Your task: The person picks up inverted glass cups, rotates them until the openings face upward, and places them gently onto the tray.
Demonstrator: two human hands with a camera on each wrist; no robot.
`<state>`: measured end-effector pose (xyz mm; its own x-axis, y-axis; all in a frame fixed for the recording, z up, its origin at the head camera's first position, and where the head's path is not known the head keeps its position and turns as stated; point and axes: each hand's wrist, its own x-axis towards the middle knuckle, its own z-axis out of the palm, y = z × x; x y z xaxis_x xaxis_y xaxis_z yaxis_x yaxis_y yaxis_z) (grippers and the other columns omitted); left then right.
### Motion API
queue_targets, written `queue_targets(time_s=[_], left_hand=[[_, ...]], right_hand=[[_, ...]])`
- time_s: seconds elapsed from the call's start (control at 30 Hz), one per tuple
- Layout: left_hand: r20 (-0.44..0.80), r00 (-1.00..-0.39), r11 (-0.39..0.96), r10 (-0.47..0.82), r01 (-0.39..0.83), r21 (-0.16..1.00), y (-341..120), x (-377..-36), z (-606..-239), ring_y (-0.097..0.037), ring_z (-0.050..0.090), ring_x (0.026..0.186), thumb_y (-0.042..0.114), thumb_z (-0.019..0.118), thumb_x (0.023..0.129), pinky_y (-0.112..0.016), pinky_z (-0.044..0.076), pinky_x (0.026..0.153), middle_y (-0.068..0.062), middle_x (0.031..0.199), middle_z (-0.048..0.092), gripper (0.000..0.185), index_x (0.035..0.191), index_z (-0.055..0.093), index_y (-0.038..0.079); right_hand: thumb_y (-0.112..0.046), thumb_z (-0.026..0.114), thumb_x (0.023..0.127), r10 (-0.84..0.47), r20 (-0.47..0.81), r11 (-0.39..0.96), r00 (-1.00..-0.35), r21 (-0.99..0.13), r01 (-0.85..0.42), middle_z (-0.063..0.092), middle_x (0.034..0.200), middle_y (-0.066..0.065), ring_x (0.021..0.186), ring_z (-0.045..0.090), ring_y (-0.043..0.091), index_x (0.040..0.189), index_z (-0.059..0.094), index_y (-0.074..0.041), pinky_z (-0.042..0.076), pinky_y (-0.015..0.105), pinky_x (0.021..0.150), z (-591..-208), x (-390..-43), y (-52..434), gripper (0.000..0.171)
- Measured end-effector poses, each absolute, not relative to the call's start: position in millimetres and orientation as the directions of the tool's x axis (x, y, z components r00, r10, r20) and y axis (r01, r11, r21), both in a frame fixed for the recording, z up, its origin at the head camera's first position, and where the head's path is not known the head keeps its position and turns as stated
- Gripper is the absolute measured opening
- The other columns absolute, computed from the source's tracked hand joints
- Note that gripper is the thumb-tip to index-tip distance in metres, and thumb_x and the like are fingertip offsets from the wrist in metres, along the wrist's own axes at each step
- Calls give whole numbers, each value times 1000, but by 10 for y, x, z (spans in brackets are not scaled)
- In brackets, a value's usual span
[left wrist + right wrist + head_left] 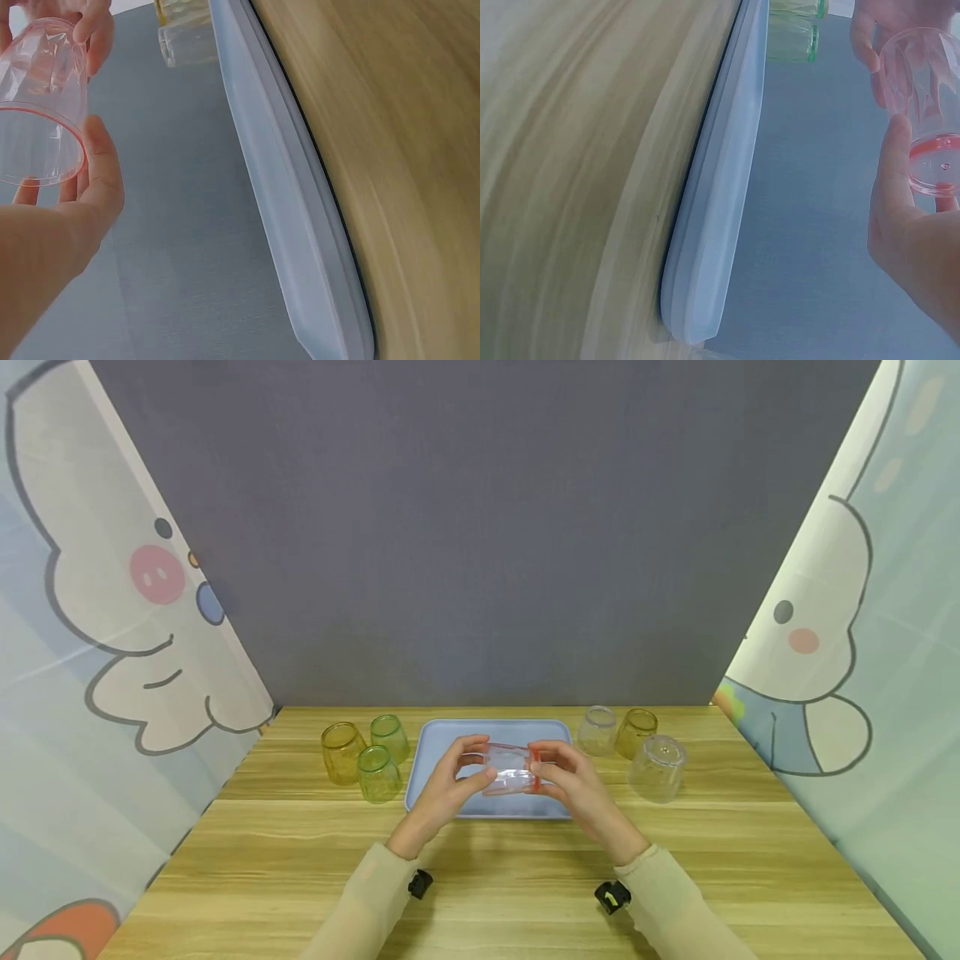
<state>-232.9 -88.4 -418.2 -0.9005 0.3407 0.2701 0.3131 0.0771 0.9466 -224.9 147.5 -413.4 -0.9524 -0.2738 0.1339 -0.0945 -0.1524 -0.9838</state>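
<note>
Above the tray, a clear pinkish cup (508,770) lies sideways between both hands. My left hand (455,781) holds its rim end, with the thumb on the near side and the fingers behind. The base end, which looks red, is held by my right hand (567,774). In the left wrist view the cup's open rim (41,146) faces the left palm. The right wrist view shows the cup's thick red base (936,161) by the right fingers. Below the cup is a light blue tray (438,731) on the table.
Left of the tray stand a yellow glass (342,754) and two green glasses (390,739). To its right are two clear glasses (657,770) and another yellow glass (637,732), upside down. A grey panel (487,543) rises behind the wooden table (510,893).
</note>
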Motion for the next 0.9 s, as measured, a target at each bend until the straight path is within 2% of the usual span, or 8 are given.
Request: queue_targets(time_s=[0.2,0.33,0.63,0.73,0.9], left_hand=[[239,-905,82,351,284,955,-924,-2317,-4181,-28,49,128,19,68,98,-44,46,99,-15,141,49,49,144,50,17],[248,-900,85,359,296,951,-928,-2315,-4160,-30,50,127,20,69,98,-45,47,97,-12,137,51,48,143,51,16],[255,-906,96,337,302,948,-925,-2317,-4126,-30,51,125,18,68,98,-43,48,94,-13,135,53,46,140,52,13],[268,-906,94,326,313,945,-931,-2323,-4126,-29,52,123,16,67,98,-43,49,93,-17,134,53,44,139,53,11],[280,-909,98,308,323,941,-962,-2332,-4127,-29,53,122,18,69,97,-41,50,91,-16,132,54,44,138,54,11]], right_hand=[[-14,66,98,-315,122,-150,-941,-986,-78,54,123,17,104,62,28,138,50,7,58,38,87,-4120,-2267,1486,48],[-14,65,98,-334,111,-137,-936,-988,-69,53,124,17,106,62,27,138,49,8,58,39,89,-4116,-2288,1518,49],[-16,66,98,-367,102,-101,-925,-992,-69,48,136,29,113,60,27,143,44,8,55,35,93,-4101,-2313,1561,55],[-15,66,98,-358,108,-96,-928,-992,-78,50,135,27,115,60,30,142,46,7,55,37,94,-4099,-2319,1580,53],[-14,68,97,-342,126,-45,-931,-992,-118,52,133,27,113,62,30,140,50,5,56,42,94,-4076,-2302,1643,50]])
